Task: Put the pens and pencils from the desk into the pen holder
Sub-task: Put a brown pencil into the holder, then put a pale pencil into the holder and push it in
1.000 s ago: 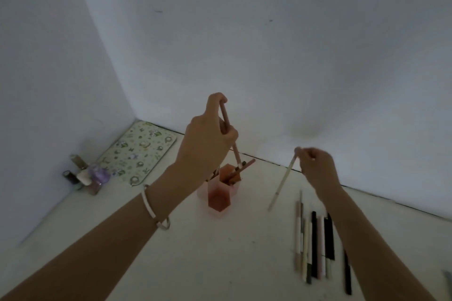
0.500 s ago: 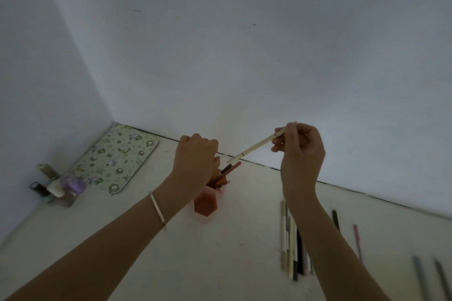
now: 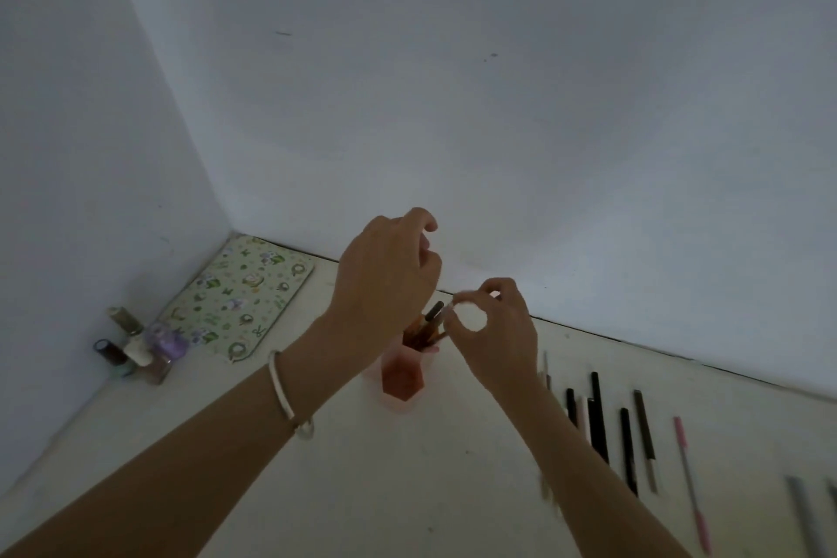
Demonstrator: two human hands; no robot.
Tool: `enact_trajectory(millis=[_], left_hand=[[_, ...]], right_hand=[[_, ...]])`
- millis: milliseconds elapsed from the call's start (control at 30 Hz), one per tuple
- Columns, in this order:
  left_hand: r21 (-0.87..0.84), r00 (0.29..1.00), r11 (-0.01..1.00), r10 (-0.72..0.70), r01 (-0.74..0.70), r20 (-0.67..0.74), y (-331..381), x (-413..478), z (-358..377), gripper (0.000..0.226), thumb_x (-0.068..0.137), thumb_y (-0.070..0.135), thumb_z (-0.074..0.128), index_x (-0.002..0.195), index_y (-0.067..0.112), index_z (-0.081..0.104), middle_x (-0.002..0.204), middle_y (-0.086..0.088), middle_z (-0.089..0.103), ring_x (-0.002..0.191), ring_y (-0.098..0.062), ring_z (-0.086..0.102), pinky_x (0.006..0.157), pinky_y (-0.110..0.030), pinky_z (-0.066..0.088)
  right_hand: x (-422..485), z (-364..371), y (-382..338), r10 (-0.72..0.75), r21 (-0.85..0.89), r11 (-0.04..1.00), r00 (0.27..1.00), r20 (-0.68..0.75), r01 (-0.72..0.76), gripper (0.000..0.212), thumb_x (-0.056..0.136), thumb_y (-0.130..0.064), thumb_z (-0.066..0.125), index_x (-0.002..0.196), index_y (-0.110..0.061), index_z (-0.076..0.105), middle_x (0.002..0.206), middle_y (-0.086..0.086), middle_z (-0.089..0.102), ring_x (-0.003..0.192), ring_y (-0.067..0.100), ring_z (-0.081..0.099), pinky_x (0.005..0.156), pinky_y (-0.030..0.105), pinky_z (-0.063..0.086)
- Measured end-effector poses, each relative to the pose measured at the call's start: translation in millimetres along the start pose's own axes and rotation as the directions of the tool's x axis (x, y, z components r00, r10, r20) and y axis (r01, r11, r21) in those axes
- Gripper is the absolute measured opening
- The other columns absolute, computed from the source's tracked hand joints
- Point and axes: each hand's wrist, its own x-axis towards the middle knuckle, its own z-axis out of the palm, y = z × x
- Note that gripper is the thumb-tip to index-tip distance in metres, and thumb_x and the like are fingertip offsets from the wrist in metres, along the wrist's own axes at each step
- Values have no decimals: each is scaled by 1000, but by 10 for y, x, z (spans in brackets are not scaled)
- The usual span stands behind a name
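Loose pens (image 3: 598, 417) lie in a row on the table (image 3: 407, 489), near right. Farther, the pink pen holder (image 3: 403, 381) stands upright with pens in it. Above its mouth, the right hand (image 3: 496, 333) has its grip pinched on a blurred pale pen (image 3: 447, 314). The left hand (image 3: 385, 281) hangs with its grip loosely curled, holding nothing.

Pen holder (image 3: 403, 381): translucent pink plastic, smooth, faintly glossy; black pens (image 3: 598, 417): slim matt plastic-looking barrels; pink pen (image 3: 690, 480): slightly glossier; pale pen (image 3: 449, 308): light barrel, too blurred to name its material. Desk (image 3: 407, 489): off-white, matt, lightly scuffed; mat (image 3: 240, 299): smooth printed sheet, low sheen. Small bottles (image 3: 170, 342): glossy, glass-like, smooth caps; bracelet (image 3: 283, 394): smooth pale band, slight shine.
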Motion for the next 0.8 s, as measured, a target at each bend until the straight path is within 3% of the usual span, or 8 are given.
enact_trajectory(millis=[67,167,267,333,400,567,700,800], left_hand=[[-50,998,997,50,-52,-49,217,-49,50,24,86,16,57,109,19,57,86,9,64,79,-9,55,66,-21,43],[-143,990,979,140,-143,-34,603,-205,320,13,82,15,58,92,21,51,71,11,56,62,-7,52,56,-19,44],[-158,952,986,4,47,306,853,-437,905,3,83,20,55,85,19,54,76,8,59,68,-10,58,64,-25,52],[-59,824,974,-152,218,546,870,-577,1339,16,83,21,54,94,13,63,93,-2,67,86,-21,65,78,-34,55],[48,722,960,-239,275,649,835,-706,1679,23,85,21,55,101,7,63,105,-10,66,96,-26,64,81,-32,54],[118,671,917,-361,380,648,835,-914,2150,24,85,28,60,98,8,62,105,-7,66,95,-25,65,70,-26,46],[169,697,896,-428,410,575,929,-950,2327,14,93,21,55,102,12,62,108,-4,67,97,-20,65,72,-25,46],[174,670,875,-462,452,582,951,-927,2381,14,94,15,54,105,11,62,111,-5,66,100,-20,65,75,-26,48]], right_hand=[[58,-199,33,25,116,993,995,-93,-14,29,84,-38,65,110,-27,66,103,-8,54,75,0,52,64,19,44],[184,-629,187,153,297,953,937,-315,-56,20,87,-17,61,106,-23,64,92,-5,58,65,5,50,59,14,40],[217,-963,422,296,395,906,895,-334,-152,20,87,-11,55,101,-22,64,91,-5,60,67,9,52,61,15,41],[178,-1070,589,354,422,883,882,-312,-205,22,87,-8,52,97,-23,64,91,-5,62,64,6,50,58,10,40],[92,-1120,765,388,415,874,878,-282,-253,23,85,-6,52,93,-24,65,92,-5,64,62,4,50,57,9,39],[-147,-1101,1123,434,363,868,872,-227,-338,23,83,-4,51,86,-22,66,81,-4,62,59,7,50,55,12,38],[-271,-1037,1287,483,365,844,853,-198,-393,24,83,-4,50,85,-20,67,72,-6,58,53,13,47,55,26,40],[-331,-982,1343,487,363,838,857,-165,-407,23,84,-4,49,86,-19,66,72,-3,58,53,17,45,55,28,40]])
